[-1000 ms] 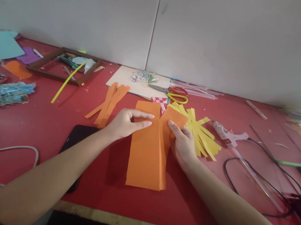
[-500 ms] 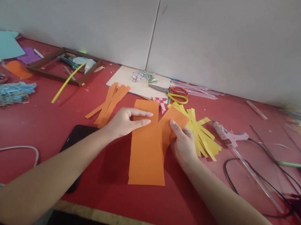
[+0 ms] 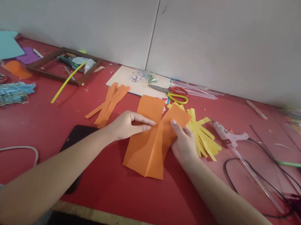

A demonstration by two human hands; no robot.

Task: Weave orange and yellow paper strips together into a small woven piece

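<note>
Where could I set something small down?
Bare tabletop shows on the near side of the orange paper, between phone and right forearm, and between the blue bundle and phone. It's crowded along the back, around the brown frame and scissors.

a brown frame [image 3: 54, 76] lies at rear left, with a yellow strip [image 3: 62, 86] crossing its front bar. scissors [image 3: 168, 91] extend over a beige sheet [image 3: 121, 78]. a pink glue gun [image 3: 229, 136] lies at right.
</note>
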